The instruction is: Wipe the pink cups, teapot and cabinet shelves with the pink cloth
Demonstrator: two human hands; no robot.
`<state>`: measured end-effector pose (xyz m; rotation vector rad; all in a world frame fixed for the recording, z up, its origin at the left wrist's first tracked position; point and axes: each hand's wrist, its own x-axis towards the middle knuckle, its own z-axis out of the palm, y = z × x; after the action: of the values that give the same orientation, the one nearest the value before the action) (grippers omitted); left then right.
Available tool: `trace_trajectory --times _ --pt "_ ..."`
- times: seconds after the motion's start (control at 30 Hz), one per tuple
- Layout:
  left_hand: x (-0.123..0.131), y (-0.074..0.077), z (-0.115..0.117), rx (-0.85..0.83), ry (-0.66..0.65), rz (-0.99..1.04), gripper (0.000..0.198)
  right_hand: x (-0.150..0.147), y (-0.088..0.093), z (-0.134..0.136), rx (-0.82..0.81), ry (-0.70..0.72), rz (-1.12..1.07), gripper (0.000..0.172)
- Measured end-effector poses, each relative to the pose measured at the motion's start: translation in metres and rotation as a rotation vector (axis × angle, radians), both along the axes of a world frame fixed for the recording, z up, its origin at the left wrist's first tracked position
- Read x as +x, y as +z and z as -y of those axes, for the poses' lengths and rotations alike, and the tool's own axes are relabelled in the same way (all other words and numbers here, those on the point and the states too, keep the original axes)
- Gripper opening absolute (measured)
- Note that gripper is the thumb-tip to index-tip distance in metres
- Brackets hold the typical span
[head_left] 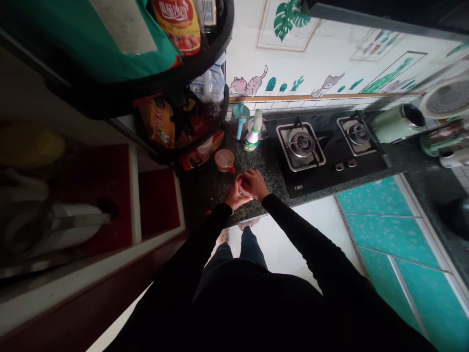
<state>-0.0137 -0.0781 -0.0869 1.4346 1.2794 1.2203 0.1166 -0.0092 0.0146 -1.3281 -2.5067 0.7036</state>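
Note:
My left hand (233,196) and my right hand (253,185) meet over the front edge of a dark speckled granite countertop (208,195). Both cup a small round pink-red object (244,187), which my fingers mostly hide, so I cannot tell what it is. Just beyond my hands sits a small pink-and-white cup (224,160) with a red handle. A white spray bottle (252,133) with a green label stands further back, next to a teal-handled mug (240,120).
A two-burner gas hob (322,146) lies to the right, with a green pot (397,123) beyond it. A black rack (183,151) holding packets overhangs the left. Small red bits dot the counter near my left hand. Teal cabinet doors (381,234) stand below right.

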Motion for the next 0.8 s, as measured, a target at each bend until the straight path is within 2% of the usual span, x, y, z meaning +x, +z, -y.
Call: trace_trajectory --times 0.1,0.27,0.37,0.43,0.5,0.57,0.7,0.8 --pt "0.002 0.001 0.004 -0.037 0.028 -0.099 0.115 0.015 -0.01 0.005 0.008 -0.177 -0.078 0.026" --pt "0.01 -0.004 0.008 -0.014 0.05 -0.152 0.105 0.043 -0.032 0.059 0.01 -0.449 -0.239 0.028" --pt "0.012 -0.009 0.009 -0.015 0.086 -0.174 0.101 0.052 -0.034 0.092 -0.024 -0.496 -0.297 0.031" --pt "0.012 -0.013 0.009 -0.013 0.092 -0.167 0.105 0.055 -0.029 0.099 -0.079 -0.444 -0.281 0.032" --pt "0.012 -0.014 0.009 -0.01 0.086 -0.153 0.109 0.056 -0.019 0.09 -0.123 -0.343 -0.246 0.028" --pt "0.012 -0.012 0.01 -0.016 0.08 -0.139 0.111 0.051 -0.01 0.068 -0.095 -0.286 -0.238 0.024" --pt "0.014 -0.008 0.009 -0.012 0.072 -0.095 0.118 0.026 -0.005 0.027 0.022 -0.334 -0.139 0.03" --pt "0.014 -0.009 0.009 -0.023 0.061 -0.063 0.118 0.01 -0.009 0.03 0.052 -0.242 -0.056 0.035"
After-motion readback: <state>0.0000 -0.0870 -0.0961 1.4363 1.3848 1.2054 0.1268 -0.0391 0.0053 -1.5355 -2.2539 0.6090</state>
